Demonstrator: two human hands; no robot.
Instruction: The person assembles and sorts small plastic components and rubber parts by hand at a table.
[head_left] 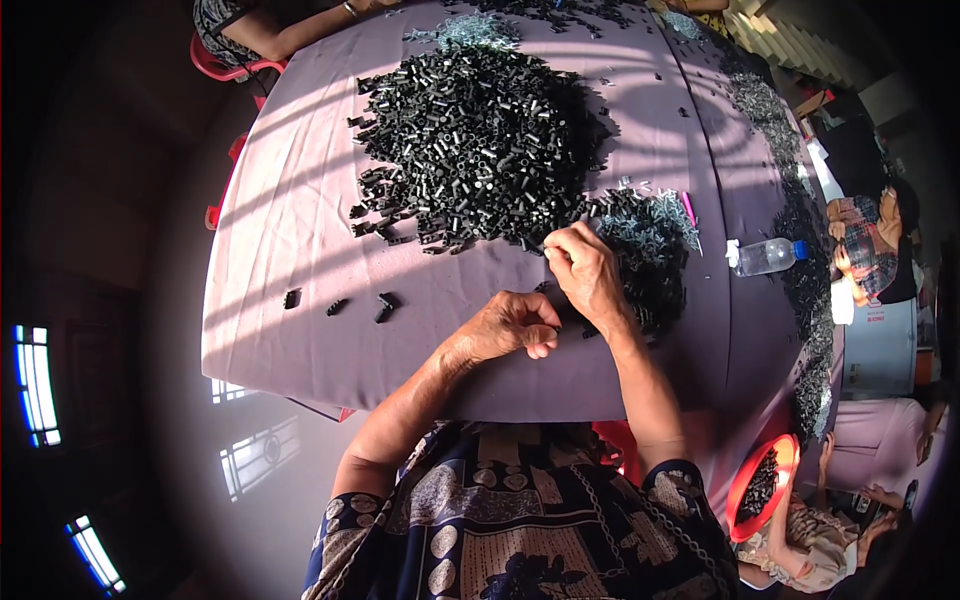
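Observation:
A big heap of small black plastic parts [470, 140] covers the middle of the cloth. My right hand [588, 272] is at its near right edge, thumb and fingers pinched together; anything between them is too small to make out. Just left of and nearer than it, my left hand [515, 325] is curled closed above the cloth, with its fingertips hiding what they may hold. Beside my right hand lies a smaller pile of black parts [655, 290], with light blue-grey small pieces [660, 215] at its far side. Several loose black parts [386, 306] lie to the left.
The table wears a pinkish-purple cloth [300, 220]. A clear bottle with a blue cap [765, 257] and a pink stick [690, 212] lie to the right. An orange-red basin [790, 460] holds dark parts. Other people sit around: one arm [310, 35] at far left, others at right.

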